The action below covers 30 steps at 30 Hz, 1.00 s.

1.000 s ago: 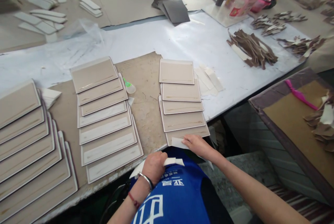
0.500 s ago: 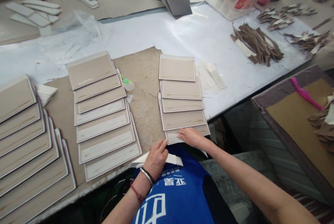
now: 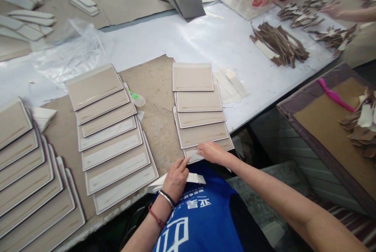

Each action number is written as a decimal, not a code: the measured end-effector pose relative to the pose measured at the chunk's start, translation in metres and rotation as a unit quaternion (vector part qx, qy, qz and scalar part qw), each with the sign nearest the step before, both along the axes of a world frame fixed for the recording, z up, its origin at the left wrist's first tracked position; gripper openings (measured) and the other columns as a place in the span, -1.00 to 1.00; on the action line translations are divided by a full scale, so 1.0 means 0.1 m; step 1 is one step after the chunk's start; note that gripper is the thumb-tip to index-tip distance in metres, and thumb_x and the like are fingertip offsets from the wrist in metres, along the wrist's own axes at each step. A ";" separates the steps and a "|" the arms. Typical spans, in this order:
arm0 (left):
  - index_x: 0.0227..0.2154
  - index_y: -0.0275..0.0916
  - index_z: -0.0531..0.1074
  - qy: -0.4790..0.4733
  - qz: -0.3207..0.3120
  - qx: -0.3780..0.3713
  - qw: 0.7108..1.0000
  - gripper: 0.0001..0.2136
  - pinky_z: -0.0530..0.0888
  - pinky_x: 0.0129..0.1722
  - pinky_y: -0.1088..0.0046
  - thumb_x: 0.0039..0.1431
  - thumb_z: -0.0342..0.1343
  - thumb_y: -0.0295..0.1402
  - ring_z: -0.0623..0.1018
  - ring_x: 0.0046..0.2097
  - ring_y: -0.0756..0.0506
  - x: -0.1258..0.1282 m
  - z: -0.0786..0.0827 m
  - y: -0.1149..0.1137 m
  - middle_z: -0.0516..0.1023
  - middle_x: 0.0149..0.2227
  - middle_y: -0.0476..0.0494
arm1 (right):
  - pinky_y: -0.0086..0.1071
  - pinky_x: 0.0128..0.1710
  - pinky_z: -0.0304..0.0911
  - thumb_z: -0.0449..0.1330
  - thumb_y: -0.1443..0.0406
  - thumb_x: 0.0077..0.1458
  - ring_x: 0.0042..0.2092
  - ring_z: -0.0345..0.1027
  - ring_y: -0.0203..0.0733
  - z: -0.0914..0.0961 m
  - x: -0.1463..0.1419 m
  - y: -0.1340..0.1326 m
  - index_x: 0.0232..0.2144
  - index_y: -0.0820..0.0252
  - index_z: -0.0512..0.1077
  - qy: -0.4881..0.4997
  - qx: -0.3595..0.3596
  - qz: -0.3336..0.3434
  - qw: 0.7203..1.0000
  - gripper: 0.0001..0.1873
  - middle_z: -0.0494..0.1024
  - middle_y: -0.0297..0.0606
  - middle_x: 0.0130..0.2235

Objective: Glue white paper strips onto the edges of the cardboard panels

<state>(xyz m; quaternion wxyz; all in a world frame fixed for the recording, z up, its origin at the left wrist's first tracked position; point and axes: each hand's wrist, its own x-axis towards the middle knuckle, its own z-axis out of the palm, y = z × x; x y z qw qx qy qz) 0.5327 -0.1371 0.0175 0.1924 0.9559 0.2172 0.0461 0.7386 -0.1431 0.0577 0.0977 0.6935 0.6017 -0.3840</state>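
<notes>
My right hand [image 3: 212, 152] lies flat, fingers together, pressing a white strip [image 3: 194, 157] onto the nearest beige card of the overlapped right-hand row [image 3: 202, 134] at the table's front edge. My left hand [image 3: 176, 176] is beside it, index finger stretched to the strip's left end, while the other fingers curl round a bundle of white strips [image 3: 194, 177] held against my blue shirt. Two more overlapped rows of beige cards lie to the left: a middle row [image 3: 108, 134] and a far-left row [image 3: 26, 173].
A small green-tipped glue bottle [image 3: 137, 98] lies between the rows. Loose white strips [image 3: 232, 81] sit right of the cards. Brown scraps [image 3: 279, 44], dark sheets [image 3: 183, 3] and a plastic bag [image 3: 67, 52] lie farther back. Another person's hand [image 3: 335, 10] reaches in at top right. A brown board [image 3: 329, 126] stands right.
My right hand slid the white strip forward onto the nearest card. My left hand opened its index finger toward the strip's end. The view shifted slightly, and another person's hand appeared top right.
</notes>
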 end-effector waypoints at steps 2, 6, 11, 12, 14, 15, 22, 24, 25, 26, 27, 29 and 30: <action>-0.50 -0.32 0.42 0.003 0.000 0.000 1.000 -0.81 0.44 -0.10 0.15 0.10 -0.06 -0.60 0.39 -0.01 -0.20 0.00 0.00 0.00 0.42 0.01 -0.30 | -0.34 -0.25 0.18 -0.04 0.21 0.15 -0.18 0.41 -0.05 -0.01 -0.01 0.00 -0.29 0.18 0.46 -0.005 -0.001 0.000 1.000 -0.71 0.55 -0.07 -0.24; -0.51 -0.34 0.43 0.004 -0.006 0.011 1.000 -0.81 0.44 -0.11 0.17 0.07 -0.05 -0.63 0.41 -0.03 -0.20 0.01 0.00 0.00 0.44 -0.02 -0.32 | -0.31 -0.24 0.19 -0.01 0.19 0.13 -0.17 0.41 -0.03 0.05 -0.03 0.00 -0.28 0.17 0.46 -0.012 0.001 -0.006 1.000 -0.71 0.55 -0.08 -0.25; -0.50 -0.33 0.44 0.011 -0.003 0.007 1.000 -0.80 0.43 -0.08 0.17 0.07 -0.05 -0.63 0.43 -0.04 -0.19 0.02 0.02 0.02 0.45 -0.02 -0.29 | -0.32 -0.25 0.17 0.13 0.15 0.00 -0.17 0.40 0.00 0.20 0.15 -0.10 -0.37 0.14 0.47 -0.024 0.002 -0.035 0.999 -0.78 0.56 -0.12 -0.28; -0.50 -0.32 0.44 0.013 -0.003 0.008 1.000 -0.80 0.43 -0.07 0.17 0.08 -0.05 -0.63 0.43 -0.04 -0.19 0.01 0.02 0.02 0.45 -0.01 -0.28 | -0.33 -0.27 0.16 0.12 0.16 0.01 -0.18 0.40 -0.01 0.23 0.23 -0.15 -0.40 0.13 0.47 -0.028 0.002 -0.048 0.998 -0.80 0.56 -0.13 -0.29; -0.50 -0.32 0.44 0.015 -0.009 0.015 1.000 -0.80 0.44 -0.07 0.17 0.08 -0.05 -0.62 0.43 -0.04 -0.19 0.01 0.01 0.03 0.44 0.00 -0.27 | -0.37 -0.33 0.14 0.10 0.17 0.03 -0.21 0.40 -0.04 0.26 0.41 -0.27 -0.43 0.12 0.45 -0.041 0.001 -0.083 0.996 -0.81 0.55 -0.17 -0.31; -0.51 -0.32 0.44 0.015 -0.014 0.021 1.000 -0.80 0.44 -0.07 0.18 0.07 -0.05 -0.62 0.43 -0.04 -0.19 0.00 0.01 0.03 0.44 0.00 -0.27 | -0.38 -0.35 0.13 0.08 0.17 0.05 -0.22 0.41 -0.06 0.27 0.50 -0.34 -0.43 0.11 0.44 -0.048 0.002 -0.104 0.993 -0.81 0.55 -0.19 -0.31; -0.56 -0.30 0.42 -0.001 -0.039 0.068 0.997 -0.78 0.46 -0.09 0.22 0.07 -0.05 -0.62 0.45 -0.06 -0.19 -0.01 -0.03 0.06 0.46 -0.01 -0.24 | -0.43 -0.40 0.06 0.03 0.15 0.10 -0.21 0.38 -0.13 0.13 0.70 -0.61 -0.31 0.12 0.40 -0.088 0.022 -0.228 0.969 -0.77 0.53 -0.22 -0.26; -0.57 -0.29 0.41 -0.004 -0.048 0.078 0.996 -0.77 0.47 -0.10 0.23 0.07 -0.06 -0.63 0.45 -0.07 -0.19 -0.02 -0.03 0.07 0.46 -0.01 -0.23 | -0.43 -0.39 0.06 0.05 0.14 0.08 -0.20 0.38 -0.13 0.10 0.69 -0.62 -0.29 0.13 0.39 -0.095 0.027 -0.249 0.963 -0.76 0.53 -0.21 -0.24; -0.58 -0.29 0.41 -0.005 -0.052 0.082 0.995 -0.77 0.48 -0.11 0.24 0.06 -0.06 -0.64 0.46 -0.07 -0.19 -0.01 -0.02 0.07 0.46 -0.01 -0.22 | -0.43 -0.39 0.06 0.05 0.14 0.08 -0.19 0.38 -0.13 0.08 0.70 -0.62 -0.29 0.13 0.39 -0.098 0.028 -0.257 0.961 -0.76 0.53 -0.20 -0.23; -0.58 -0.29 0.41 -0.005 -0.056 0.085 0.995 -0.76 0.48 -0.11 0.24 0.06 -0.07 -0.64 0.46 -0.08 -0.19 -0.01 -0.02 0.08 0.46 -0.02 -0.22 | -0.42 -0.39 0.06 0.05 0.14 0.07 -0.19 0.38 -0.12 0.07 0.70 -0.62 -0.30 0.14 0.39 -0.100 0.028 -0.263 0.959 -0.76 0.53 -0.20 -0.23; -0.58 -0.30 0.41 -0.004 -0.059 0.088 0.994 -0.76 0.49 -0.12 0.25 0.06 -0.07 -0.65 0.46 -0.08 -0.19 -0.01 -0.01 0.08 0.47 -0.02 -0.22 | -0.42 -0.39 0.07 0.05 0.14 0.07 -0.19 0.38 -0.12 0.07 0.71 -0.62 -0.31 0.14 0.39 -0.102 0.027 -0.267 0.958 -0.77 0.53 -0.19 -0.23; -0.58 -0.30 0.42 -0.003 -0.061 0.089 0.994 -0.76 0.49 -0.12 0.26 0.05 -0.08 -0.66 0.46 -0.08 -0.19 -0.01 0.00 0.09 0.47 -0.03 -0.23 | -0.41 -0.39 0.08 0.05 0.15 0.07 -0.19 0.38 -0.12 0.05 0.73 -0.62 -0.33 0.14 0.39 -0.105 0.025 -0.272 0.956 -0.77 0.53 -0.19 -0.24; -0.58 -0.30 0.42 -0.003 -0.062 0.086 0.994 -0.75 0.49 -0.12 0.26 0.04 -0.08 -0.66 0.46 -0.08 -0.18 -0.01 0.00 0.09 0.47 -0.03 -0.23 | -0.41 -0.38 0.08 0.05 0.15 0.08 -0.20 0.39 -0.12 0.05 0.73 -0.62 -0.33 0.14 0.39 -0.107 0.023 -0.273 0.956 -0.77 0.53 -0.19 -0.24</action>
